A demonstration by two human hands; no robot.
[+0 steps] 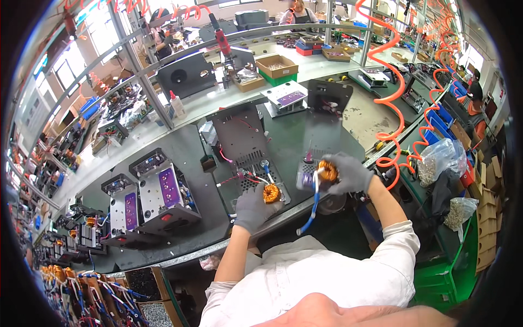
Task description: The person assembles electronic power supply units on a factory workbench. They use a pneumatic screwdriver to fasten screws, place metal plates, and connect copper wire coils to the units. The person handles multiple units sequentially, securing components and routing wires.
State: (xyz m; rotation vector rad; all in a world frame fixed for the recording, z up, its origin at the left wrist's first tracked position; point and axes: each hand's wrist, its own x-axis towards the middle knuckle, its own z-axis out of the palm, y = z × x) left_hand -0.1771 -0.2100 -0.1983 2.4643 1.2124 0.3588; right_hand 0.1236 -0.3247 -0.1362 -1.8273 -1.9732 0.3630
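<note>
My right hand point(350, 173), in a grey glove, is closed on a copper-wound toroidal coil point(327, 170). A white and blue lead point(315, 207) hangs down from that coil. Below and beside it lies the perforated base of a dark metal chassis point(300, 177), its upright panel partly blurred. My left hand point(251, 210), gloved alike, has its fingers and thumb around a second toroidal coil point(271, 193), which sits on the perforated base of another open chassis point(237, 133). Thin red and white wires point(231, 179) run beside the left fingers.
To the left stand two units with purple boards point(169, 188) point(131, 211). A black brush point(207, 162) lies near the open chassis. Behind are a glue bottle point(177, 104) and a cardboard box point(277, 66). Orange coiled air hoses point(400, 103) hang at right; more coils point(71, 289) fill the lower left.
</note>
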